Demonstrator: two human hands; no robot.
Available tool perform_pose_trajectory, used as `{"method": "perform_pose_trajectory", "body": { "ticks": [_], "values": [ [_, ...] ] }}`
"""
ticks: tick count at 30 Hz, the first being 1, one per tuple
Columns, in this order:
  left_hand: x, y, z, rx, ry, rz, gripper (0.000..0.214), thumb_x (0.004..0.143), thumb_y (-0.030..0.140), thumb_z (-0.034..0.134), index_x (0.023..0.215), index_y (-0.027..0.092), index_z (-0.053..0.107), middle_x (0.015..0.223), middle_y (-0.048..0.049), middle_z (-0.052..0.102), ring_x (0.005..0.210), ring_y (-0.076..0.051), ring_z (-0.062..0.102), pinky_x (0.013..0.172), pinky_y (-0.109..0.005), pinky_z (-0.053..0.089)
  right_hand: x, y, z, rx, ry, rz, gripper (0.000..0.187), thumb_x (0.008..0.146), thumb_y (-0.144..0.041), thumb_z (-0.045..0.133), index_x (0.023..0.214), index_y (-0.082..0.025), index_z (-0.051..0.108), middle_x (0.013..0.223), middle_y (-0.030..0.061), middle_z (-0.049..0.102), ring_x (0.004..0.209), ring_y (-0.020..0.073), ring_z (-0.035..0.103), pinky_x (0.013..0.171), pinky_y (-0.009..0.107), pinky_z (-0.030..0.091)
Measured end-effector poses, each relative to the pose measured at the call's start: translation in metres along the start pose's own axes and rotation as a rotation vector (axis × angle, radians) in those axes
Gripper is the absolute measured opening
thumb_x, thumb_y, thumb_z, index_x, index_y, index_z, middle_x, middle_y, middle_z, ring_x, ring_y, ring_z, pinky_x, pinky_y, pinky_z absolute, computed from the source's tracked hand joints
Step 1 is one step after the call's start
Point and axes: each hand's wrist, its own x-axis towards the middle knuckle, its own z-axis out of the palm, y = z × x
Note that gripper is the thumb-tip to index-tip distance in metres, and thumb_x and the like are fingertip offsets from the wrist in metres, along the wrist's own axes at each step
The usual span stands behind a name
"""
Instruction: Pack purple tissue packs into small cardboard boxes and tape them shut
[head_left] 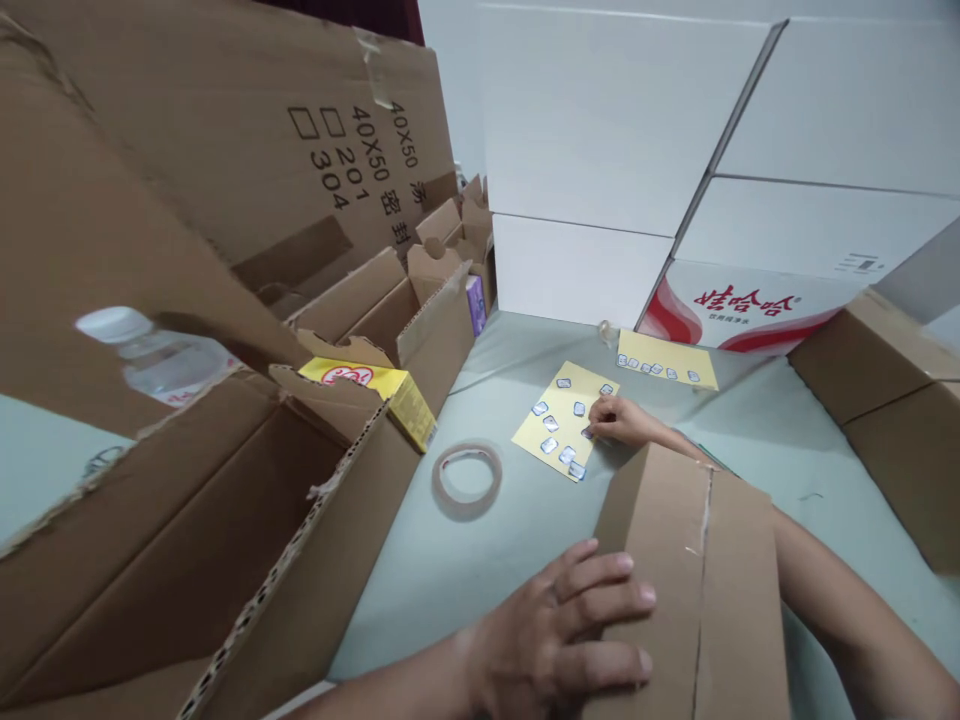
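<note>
A closed cardboard box stands in front of me, a taped seam along its top. My left hand lies against its left side and top, fingers stretched out and apart. Past the box reaches my right hand, its fingers pinched together at the right edge of a yellow sheet. A small white piece with a dark outline shows at those fingertips. Several similar pieces lie scattered over the sheet. Farther back, a second yellow sheet bears a row of such pieces along its lower edge.
A tape roll lies flat on the table. Open cardboard boxes line the left side, with a yellow carton and a plastic bottle among them. White boxes wall off the back; another brown box stands at right.
</note>
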Motion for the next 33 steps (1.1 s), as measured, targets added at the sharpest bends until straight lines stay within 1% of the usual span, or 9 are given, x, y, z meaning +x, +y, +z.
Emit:
{"method": "perform_pose_trajectory", "body": {
  "ticks": [3, 8, 13, 17, 20, 22, 24, 28, 33],
  "values": [
    [0.002, -0.005, 0.001, -0.079, -0.014, 0.019, 0.075, 0.094, 0.068, 0.044, 0.15, 0.018, 0.031, 0.152, -0.0173, 0.048, 0.151, -0.026, 0.034, 0.125, -0.043, 0.03, -0.011, -0.006, -0.006, 0.122, -0.053, -0.047, 0.027, 0.096, -0.034, 0.067, 0.115, -0.016, 0.067, 0.125, 0.0085, 0.066, 0.114, 0.0241, 0.064, 0.098, 0.048, 0.053],
    [-0.004, -0.005, 0.012, -0.143, 0.02, -0.028, 0.089, 0.089, 0.074, 0.047, 0.155, 0.02, 0.023, 0.157, -0.0178, 0.041, 0.146, -0.03, 0.041, 0.125, -0.049, 0.03, -0.027, -0.012, -0.007, 0.343, 0.075, -0.027, 0.02, 0.094, -0.032, 0.069, 0.103, -0.014, 0.068, 0.115, 0.0069, 0.07, 0.107, 0.0216, 0.067, 0.094, 0.045, 0.056],
    [-0.002, -0.001, 0.019, -0.234, 0.092, -0.067, 0.09, 0.087, 0.078, 0.045, 0.156, 0.026, 0.022, 0.154, -0.0154, 0.043, 0.143, -0.031, 0.044, 0.125, -0.053, 0.028, -0.065, -0.006, -0.025, 0.577, 0.577, 0.009, 0.023, 0.095, -0.036, 0.067, 0.092, -0.014, 0.066, 0.087, 0.0007, 0.067, 0.074, 0.0128, 0.064, 0.071, 0.031, 0.056],
    [-0.007, 0.003, 0.029, -0.336, 0.205, -0.127, 0.094, 0.085, 0.081, 0.047, 0.157, 0.027, 0.022, 0.16, -0.0157, 0.029, 0.153, -0.035, 0.024, 0.126, -0.059, 0.021, -0.16, -0.023, -0.023, 0.795, 1.063, -0.069, 0.026, 0.081, -0.046, 0.076, 0.078, -0.023, 0.063, 0.08, -0.0031, 0.063, 0.073, 0.0114, 0.063, 0.069, 0.025, 0.056],
    [-0.019, 0.008, 0.038, -0.44, 0.197, -0.268, 0.103, 0.084, 0.082, 0.046, 0.162, 0.028, 0.005, 0.168, -0.0148, 0.006, 0.158, -0.04, -0.001, 0.125, -0.066, 0.013, -0.252, -0.055, 0.031, 0.889, 1.21, -0.111, 0.029, 0.074, -0.049, 0.079, 0.068, -0.027, 0.061, 0.088, -0.0018, 0.067, 0.087, 0.0133, 0.068, 0.077, 0.023, 0.059],
    [-0.026, 0.012, 0.041, -0.523, 0.145, -0.395, 0.106, 0.083, 0.082, 0.048, 0.162, 0.034, -0.005, 0.17, -0.0106, -0.007, 0.156, -0.044, -0.009, 0.122, -0.072, 0.009, -0.3, -0.078, 0.085, 0.918, 1.172, -0.161, 0.032, 0.074, -0.05, 0.08, 0.064, -0.026, 0.06, 0.113, 0.0015, 0.07, 0.114, 0.0192, 0.066, 0.091, 0.027, 0.059],
    [-0.028, 0.017, 0.042, -0.599, 0.115, -0.506, 0.108, 0.082, 0.083, 0.051, 0.16, 0.04, -0.009, 0.171, -0.0073, -0.011, 0.156, -0.046, -0.008, 0.121, -0.075, 0.01, -0.326, -0.097, 0.14, 0.732, 1.085, -0.221, 0.022, 0.084, -0.039, 0.075, 0.07, -0.025, 0.066, 0.137, 0.0059, 0.064, 0.137, 0.0302, 0.053, 0.108, 0.044, 0.053],
    [-0.02, 0.032, 0.048, -0.654, 0.12, -0.629, 0.104, 0.085, 0.079, 0.05, 0.16, 0.039, -0.011, 0.172, -0.0054, -0.011, 0.157, -0.043, -0.005, 0.123, -0.071, 0.01, -0.317, -0.123, 0.21, 0.336, 1.195, -0.201, 0.014, 0.088, -0.009, 0.064, 0.086, -0.021, 0.072, 0.157, 0.0092, 0.046, 0.146, 0.0343, 0.042, 0.112, 0.054, 0.047],
    [-0.013, 0.048, 0.068, -0.499, 0.263, -0.589, 0.084, 0.097, 0.065, 0.042, 0.161, 0.037, -0.005, 0.172, -0.0049, -0.007, 0.158, -0.034, -0.006, 0.127, -0.06, 0.012, -0.275, -0.131, 0.236, 0.059, 1.39, -0.191, 0.016, 0.084, -0.003, 0.067, 0.086, -0.018, 0.071, 0.166, 0.0082, 0.031, 0.15, 0.0335, 0.035, 0.12, 0.056, 0.036]
  ]
}}
